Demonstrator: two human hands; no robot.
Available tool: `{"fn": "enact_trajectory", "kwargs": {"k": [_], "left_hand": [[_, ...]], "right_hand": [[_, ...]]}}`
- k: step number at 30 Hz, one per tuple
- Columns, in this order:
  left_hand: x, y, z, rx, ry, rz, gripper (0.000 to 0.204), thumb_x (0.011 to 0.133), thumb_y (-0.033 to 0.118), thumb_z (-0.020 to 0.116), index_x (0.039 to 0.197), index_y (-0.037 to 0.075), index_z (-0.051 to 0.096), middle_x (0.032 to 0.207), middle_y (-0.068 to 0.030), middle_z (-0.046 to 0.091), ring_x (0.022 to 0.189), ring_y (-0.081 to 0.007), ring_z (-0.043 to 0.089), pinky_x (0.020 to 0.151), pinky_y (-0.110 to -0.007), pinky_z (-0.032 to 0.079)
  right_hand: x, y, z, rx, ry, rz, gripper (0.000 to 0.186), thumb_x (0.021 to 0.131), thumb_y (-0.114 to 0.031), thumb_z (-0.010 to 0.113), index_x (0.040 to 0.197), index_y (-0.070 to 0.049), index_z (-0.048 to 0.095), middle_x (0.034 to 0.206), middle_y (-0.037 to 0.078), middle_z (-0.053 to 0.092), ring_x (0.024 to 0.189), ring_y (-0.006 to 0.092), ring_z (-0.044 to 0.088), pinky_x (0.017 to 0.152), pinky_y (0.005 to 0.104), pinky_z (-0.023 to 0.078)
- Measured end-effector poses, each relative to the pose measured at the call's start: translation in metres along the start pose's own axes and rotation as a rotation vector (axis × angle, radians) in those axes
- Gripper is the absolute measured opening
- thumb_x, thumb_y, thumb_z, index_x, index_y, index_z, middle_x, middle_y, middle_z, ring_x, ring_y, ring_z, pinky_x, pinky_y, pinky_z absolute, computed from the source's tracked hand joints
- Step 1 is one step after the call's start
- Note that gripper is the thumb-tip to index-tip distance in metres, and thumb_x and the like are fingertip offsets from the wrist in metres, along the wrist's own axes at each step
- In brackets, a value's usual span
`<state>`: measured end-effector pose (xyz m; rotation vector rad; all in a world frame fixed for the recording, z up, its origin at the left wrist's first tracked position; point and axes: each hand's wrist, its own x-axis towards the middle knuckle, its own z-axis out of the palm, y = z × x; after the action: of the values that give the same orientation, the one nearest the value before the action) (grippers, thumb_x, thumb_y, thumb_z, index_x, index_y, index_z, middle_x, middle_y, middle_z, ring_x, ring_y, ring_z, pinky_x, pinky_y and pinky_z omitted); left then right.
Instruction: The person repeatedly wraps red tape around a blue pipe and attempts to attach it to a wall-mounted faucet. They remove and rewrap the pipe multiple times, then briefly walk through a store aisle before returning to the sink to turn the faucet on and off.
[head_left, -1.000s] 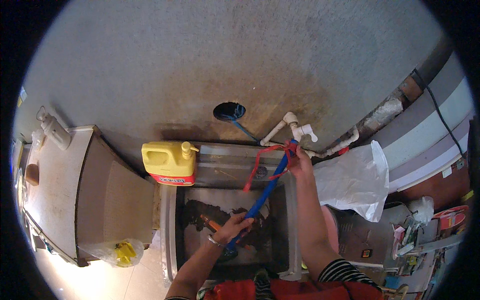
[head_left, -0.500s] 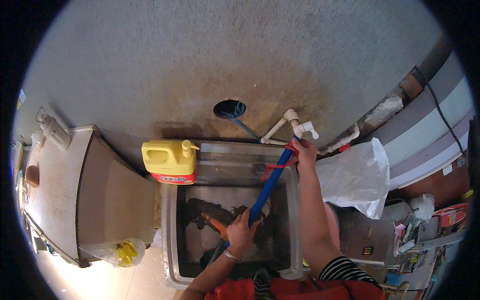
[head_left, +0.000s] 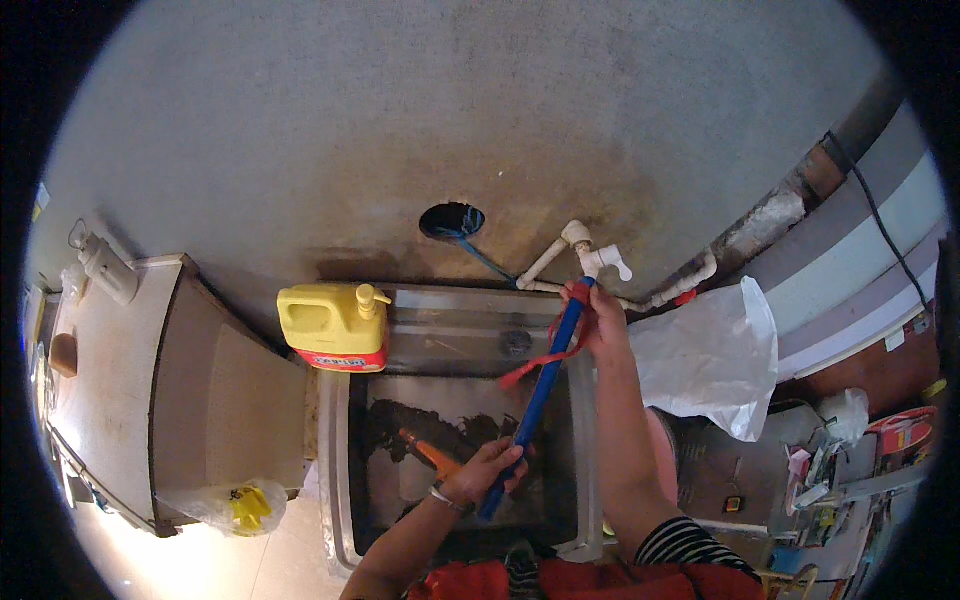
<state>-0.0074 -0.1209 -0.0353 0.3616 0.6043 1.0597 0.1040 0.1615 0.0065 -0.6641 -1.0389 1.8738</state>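
Observation:
My right hand (head_left: 604, 322) grips the top of a blue tube or hose (head_left: 540, 394), just below a white plastic tap (head_left: 606, 258), with red tape or cord (head_left: 530, 366) dangling around it. Lower down, my left hand (head_left: 492, 467) holds the same tube over a grimy sink (head_left: 338, 440) with dark residue in its basin. An orange object (head_left: 436, 459), partly hidden by my left hand, lies in the basin; I cannot make out what it is. A yellow jug with a pump top (head_left: 333, 324) stands on the sink's back left ledge.
A wall hole (head_left: 451, 222) has a thin blue hose. Pale pipes (head_left: 545, 262) run along the wall. A worn cabinet (head_left: 225, 400) with a white bottle (head_left: 108, 270) and hanging bag (head_left: 250, 508) is at left. A white sack (head_left: 705, 350) and a cluttered metal unit (head_left: 730, 480) are at right.
My left hand has shifted slightly right along with the tube's lower end, which now shows below my fingers. The red tape moves about and hangs out to the left again.

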Motion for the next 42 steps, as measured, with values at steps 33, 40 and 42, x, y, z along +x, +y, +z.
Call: {"fn": "enact_trajectory", "kwargs": {"k": [33, 40, 42], "left_hand": [[0.024, -0.001, 0.018, 1.262, 0.691, 0.245, 0.030, 0.085, 0.028, 0.056, 0.102, 0.005, 0.046, 0.069, -0.0115, 0.058, 0.053, -0.0292, 0.059, 0.047, -0.039, 0.046], [0.023, -0.008, 0.018, 1.407, 0.881, 0.390, 0.033, 0.083, 0.030, 0.058, 0.101, 0.004, 0.048, 0.080, -0.0137, 0.060, 0.064, -0.0292, 0.061, 0.054, -0.039, 0.048], [0.020, -0.003, 0.006, 1.102, 0.696, 0.347, 0.035, 0.085, 0.032, 0.057, 0.103, 0.004, 0.048, 0.079, -0.0108, 0.059, 0.064, -0.0230, 0.059, 0.054, -0.034, 0.047]], "right_hand": [[-0.001, -0.017, 0.023, -0.889, 0.331, -0.206, 0.032, 0.081, -0.023, 0.065, 0.101, 0.000, 0.057, 0.087, 0.006, 0.062, 0.076, 0.0121, 0.057, 0.069, 0.0271, 0.046], [0.004, -0.010, 0.024, -0.365, 0.272, -0.042, 0.018, 0.078, -0.013, 0.064, 0.092, -0.001, 0.059, 0.087, 0.010, 0.062, 0.074, 0.0211, 0.060, 0.068, 0.0320, 0.049], [0.007, -0.003, 0.013, -0.129, 0.181, -0.042, 0.022, 0.079, -0.013, 0.062, 0.097, -0.001, 0.057, 0.089, 0.011, 0.062, 0.077, 0.0228, 0.060, 0.069, 0.0353, 0.049]]}}
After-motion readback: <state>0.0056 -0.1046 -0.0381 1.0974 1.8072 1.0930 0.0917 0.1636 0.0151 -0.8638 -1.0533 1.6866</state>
